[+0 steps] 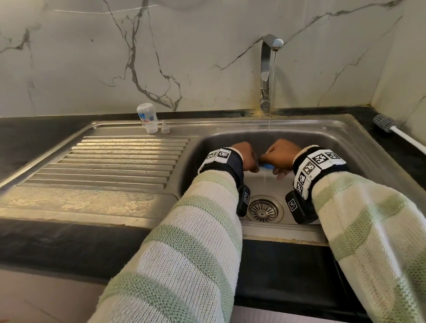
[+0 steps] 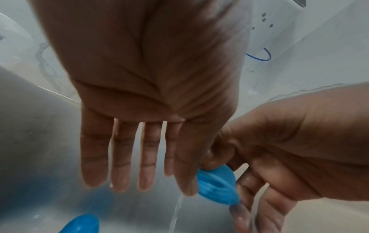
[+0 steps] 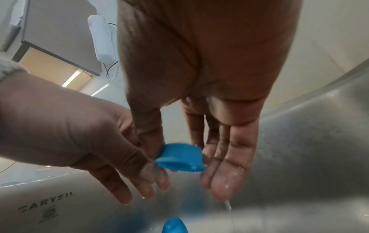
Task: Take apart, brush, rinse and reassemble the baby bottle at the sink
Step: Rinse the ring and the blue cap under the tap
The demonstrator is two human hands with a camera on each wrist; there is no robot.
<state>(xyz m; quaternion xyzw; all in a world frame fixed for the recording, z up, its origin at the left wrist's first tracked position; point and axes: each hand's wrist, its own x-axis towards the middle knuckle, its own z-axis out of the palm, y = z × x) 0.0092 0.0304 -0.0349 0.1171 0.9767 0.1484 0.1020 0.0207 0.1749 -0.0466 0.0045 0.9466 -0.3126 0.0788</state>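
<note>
Listing by size, largest first: sink (image 1: 353, 133), steel basin at right with ribbed drainboard at left, tap (image 1: 269, 53) running so parts can be rinsed over the drain; bottle brush (image 1: 411, 141), laid on the right counter, apparently done with; bottle body (image 1: 148, 118), upended at the far edge of the drainboard, probably to drain, clear teat (image 1: 165, 129) just beside it; left hand (image 1: 247, 157) and right hand (image 1: 281, 154), low in the basin, each pinching one side of the blue collar ring (image 3: 179, 157) between thumb and fingers, remaining fingers straight, water running off; ring held between both hands under the stream.
</note>
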